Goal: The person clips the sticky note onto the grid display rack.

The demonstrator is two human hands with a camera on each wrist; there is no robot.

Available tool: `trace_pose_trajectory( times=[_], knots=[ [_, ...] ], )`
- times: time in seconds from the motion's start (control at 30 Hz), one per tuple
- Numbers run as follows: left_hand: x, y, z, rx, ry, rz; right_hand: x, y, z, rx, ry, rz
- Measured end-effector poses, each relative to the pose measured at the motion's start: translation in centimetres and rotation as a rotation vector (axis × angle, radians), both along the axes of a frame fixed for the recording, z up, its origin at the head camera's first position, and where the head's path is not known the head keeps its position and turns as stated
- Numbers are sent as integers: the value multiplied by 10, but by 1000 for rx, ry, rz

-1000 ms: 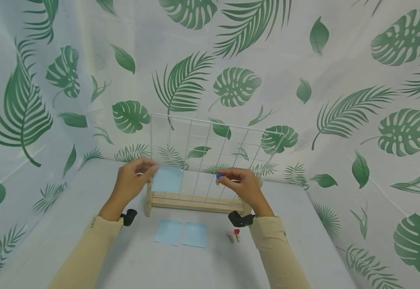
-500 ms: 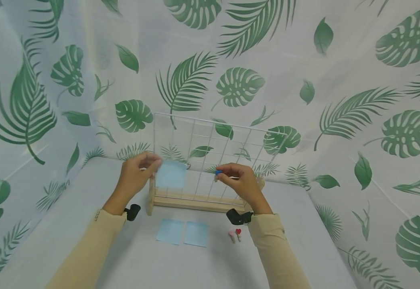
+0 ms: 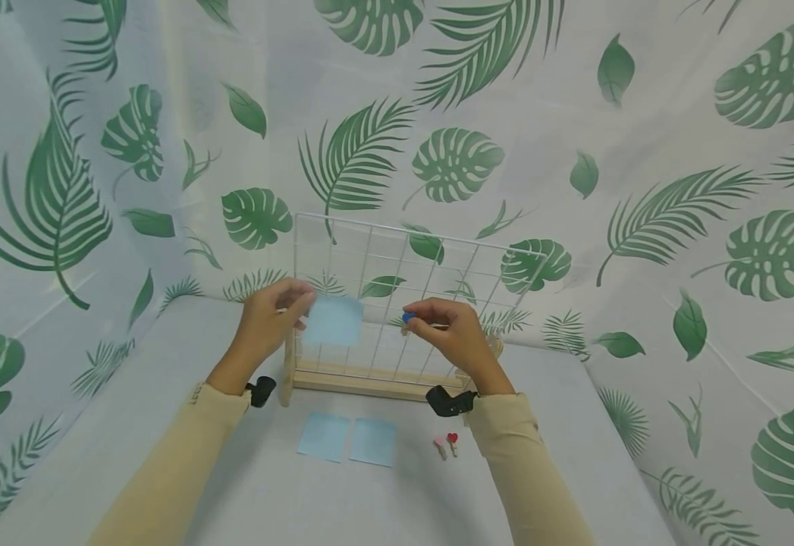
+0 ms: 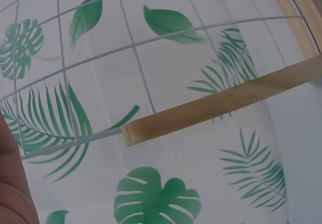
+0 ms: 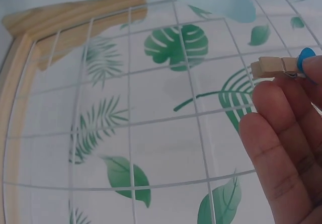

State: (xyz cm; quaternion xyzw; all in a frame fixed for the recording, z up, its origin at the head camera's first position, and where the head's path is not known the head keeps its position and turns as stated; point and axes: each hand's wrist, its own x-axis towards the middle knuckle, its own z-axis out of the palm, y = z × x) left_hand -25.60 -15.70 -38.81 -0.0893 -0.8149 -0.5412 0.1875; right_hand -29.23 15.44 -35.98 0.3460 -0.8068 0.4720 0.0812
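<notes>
In the head view my left hand (image 3: 267, 322) pinches a light blue paper square (image 3: 335, 321) by its left edge, in front of the wire grid's left part. My right hand (image 3: 458, 337) holds a small wooden clothespin (image 5: 271, 67) with a blue top between thumb and fingers, before the middle of the grid. The right wrist view shows the clothespin's wooden tip pointing away from the fingers. A white wire grid (image 3: 400, 258) stands upright in a wooden base (image 3: 369, 383). Only an edge of the left hand shows in the left wrist view, and the paper is out of sight there.
Two more light blue paper squares (image 3: 324, 437) lie side by side on the white table (image 3: 342, 508). To their right lie a pink-topped clothespin (image 3: 440, 446) and a red heart clothespin (image 3: 453, 443). A leaf-patterned sheet (image 3: 369, 76) hangs behind the grid.
My left hand has risen and moved slightly right, carrying the paper square up along the grid. The right hand has also risen a little with the clothespin.
</notes>
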Motion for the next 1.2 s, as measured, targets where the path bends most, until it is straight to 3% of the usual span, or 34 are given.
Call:
trace_pose_trajectory(
  times=[0.7,1.2],
  knots=[
    [-8,10,12,63,87,6,-3,-19,14,-9,32,-4],
    [-13,11,18,80,127,53,-2,-28,23,-7,45,-6]
  ],
)
